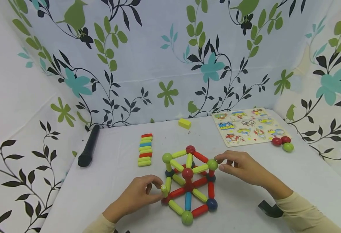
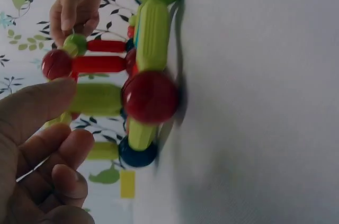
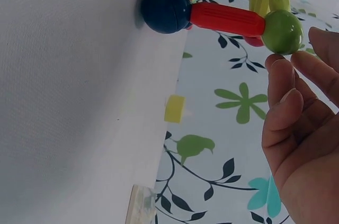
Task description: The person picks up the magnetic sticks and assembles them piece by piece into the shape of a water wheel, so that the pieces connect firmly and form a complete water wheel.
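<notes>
Now | my left grip (image 1: 141, 193) pinches yellow-green rod (image 1: 165, 191) upright on red ball (image 2: 151, 98) | right grip (image 1: 243, 167), loose, touches green ball (image 1: 212, 164), probably for steadiness

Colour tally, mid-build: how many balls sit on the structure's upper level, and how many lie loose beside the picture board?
Upper-level red balls: 2
Upper-level green balls: 2
Loose red balls: 2
Loose green ball: 1
Total: 7 balls (4 red, 3 green)
</notes>
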### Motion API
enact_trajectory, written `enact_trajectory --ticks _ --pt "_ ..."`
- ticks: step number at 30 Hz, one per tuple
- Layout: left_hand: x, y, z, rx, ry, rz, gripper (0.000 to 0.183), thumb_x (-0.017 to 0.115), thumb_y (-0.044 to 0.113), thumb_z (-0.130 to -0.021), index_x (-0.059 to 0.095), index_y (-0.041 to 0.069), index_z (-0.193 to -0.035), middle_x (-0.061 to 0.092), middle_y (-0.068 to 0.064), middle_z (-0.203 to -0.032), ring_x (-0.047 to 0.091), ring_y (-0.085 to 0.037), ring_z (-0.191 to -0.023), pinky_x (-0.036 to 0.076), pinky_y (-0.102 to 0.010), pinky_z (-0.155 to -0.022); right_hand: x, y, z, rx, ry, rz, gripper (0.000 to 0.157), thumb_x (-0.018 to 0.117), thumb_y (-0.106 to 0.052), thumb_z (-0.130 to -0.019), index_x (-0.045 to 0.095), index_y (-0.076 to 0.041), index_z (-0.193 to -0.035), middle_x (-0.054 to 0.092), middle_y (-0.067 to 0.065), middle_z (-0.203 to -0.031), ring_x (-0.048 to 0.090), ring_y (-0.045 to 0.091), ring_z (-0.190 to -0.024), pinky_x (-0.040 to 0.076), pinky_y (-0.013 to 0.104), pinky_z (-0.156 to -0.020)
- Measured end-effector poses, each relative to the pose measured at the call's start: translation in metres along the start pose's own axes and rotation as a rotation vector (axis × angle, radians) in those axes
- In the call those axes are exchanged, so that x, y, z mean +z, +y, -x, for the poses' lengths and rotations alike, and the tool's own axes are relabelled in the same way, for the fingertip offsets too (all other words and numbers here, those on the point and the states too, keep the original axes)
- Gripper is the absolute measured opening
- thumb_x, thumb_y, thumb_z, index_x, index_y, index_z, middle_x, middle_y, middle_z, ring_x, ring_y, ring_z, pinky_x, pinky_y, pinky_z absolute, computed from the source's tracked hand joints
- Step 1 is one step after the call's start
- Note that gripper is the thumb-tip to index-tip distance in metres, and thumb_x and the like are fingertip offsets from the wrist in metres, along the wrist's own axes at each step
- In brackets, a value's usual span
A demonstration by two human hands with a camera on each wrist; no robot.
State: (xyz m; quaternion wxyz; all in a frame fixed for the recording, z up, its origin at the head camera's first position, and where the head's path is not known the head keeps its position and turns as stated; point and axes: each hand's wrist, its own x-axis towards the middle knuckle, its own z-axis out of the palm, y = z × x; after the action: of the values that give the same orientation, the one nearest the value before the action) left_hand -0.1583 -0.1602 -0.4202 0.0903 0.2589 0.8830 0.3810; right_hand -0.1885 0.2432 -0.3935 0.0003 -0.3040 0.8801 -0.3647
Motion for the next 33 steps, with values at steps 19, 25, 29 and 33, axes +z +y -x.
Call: enact_trajectory --ticks 19,25,29,33 --pt "-0.027 -0.055 -0.051 -0.152 0.161 -0.702 0.027 0.086 0.017 -0.082 0.077 0.012 -0.107 0.066 0.001 -0.091 0.061 -0.017 -0.085 0.059 -0.036 -0.079 -0.002 -0.001 0.0 0.016 -0.002 0.024 0.031 0.072 -0.024 -0.096 0.07 -0.019 -0.127 0.072 -0.009 -0.115 0.062 0.004 -0.083 0.054 0.025 -0.07" --pt "-0.026 -0.054 -0.053 -0.17 0.155 -0.72 0.025 0.086 0.017 -0.082 0.076 0.012 -0.105 0.063 0.001 -0.086 0.057 -0.015 -0.079 0.059 -0.035 -0.075 -0.001 -0.002 -0.001 0.006 -0.006 0.018 0.03 0.072 -0.023 -0.097 0.07 -0.02 -0.127 0.072 -0.011 -0.113 0.061 0.004 -0.083 0.054 0.024 -0.07" --pt "-0.024 -0.052 -0.051 -0.166 0.151 -0.731 0.023 0.084 0.017 -0.084 0.076 0.012 -0.105 0.065 0.001 -0.086 0.058 -0.016 -0.079 0.059 -0.035 -0.075 -0.001 -0.002 -0.001 0.017 -0.011 0.02 0.031 0.071 -0.024 -0.097 0.07 -0.021 -0.128 0.071 -0.012 -0.114 0.061 0.004 -0.083 0.054 0.024 -0.07" --pt "-0.024 -0.04 -0.044 -0.123 0.161 -0.725 0.026 0.086 0.018 -0.083 0.075 0.013 -0.105 0.067 0.002 -0.09 0.059 -0.014 -0.082 0.059 -0.033 -0.074 0.0 -0.002 -0.002 0.01 -0.015 0.019 0.031 0.071 -0.025 -0.097 0.07 -0.02 -0.128 0.072 -0.01 -0.114 0.061 0.004 -0.083 0.054 0.024 -0.07"
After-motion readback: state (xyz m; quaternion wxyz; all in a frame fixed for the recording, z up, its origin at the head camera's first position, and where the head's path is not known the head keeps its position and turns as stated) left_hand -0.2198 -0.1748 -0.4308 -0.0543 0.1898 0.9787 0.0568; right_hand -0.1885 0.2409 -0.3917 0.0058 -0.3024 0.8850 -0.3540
